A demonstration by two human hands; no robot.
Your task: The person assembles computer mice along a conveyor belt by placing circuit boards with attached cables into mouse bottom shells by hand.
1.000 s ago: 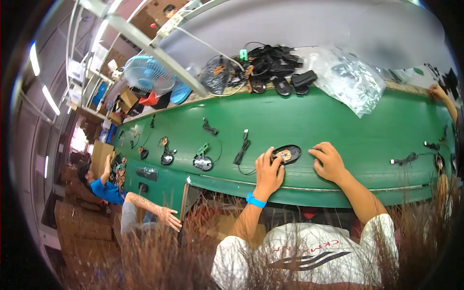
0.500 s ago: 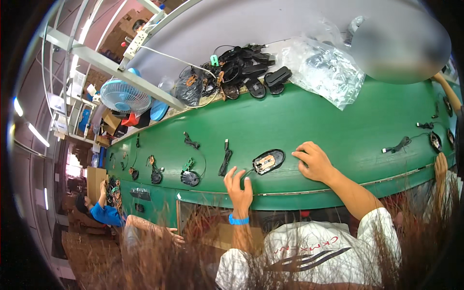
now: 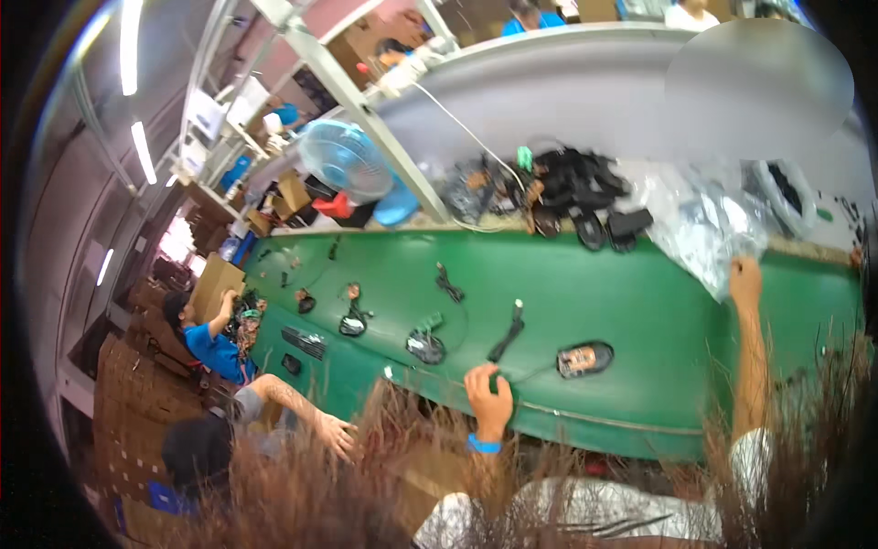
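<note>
On the green work surface lies an opened black computer mouse, its tan inner parts showing and a thin cable running left from it. My left hand, with a blue band at the wrist, is open near the front edge, its fingers loosely curved and the thumb apart. A coiled black USB cable lies just beyond it. Far to the right, my right hand has its fingers curled closed against the edge of a clear plastic bag of small parts. Those fingertips are partly hidden.
Several more mouse parts with cables, such as one mouse shell, lie leftward along the surface. A pile of black mouse shells, a metal post and a blue fan stand behind. Another person's hand is at lower left.
My right hand has left the mouse's side and reached forward and right to the plastic bag. My left hand has drawn away from the mouse. The whole view has swung and tilted.
</note>
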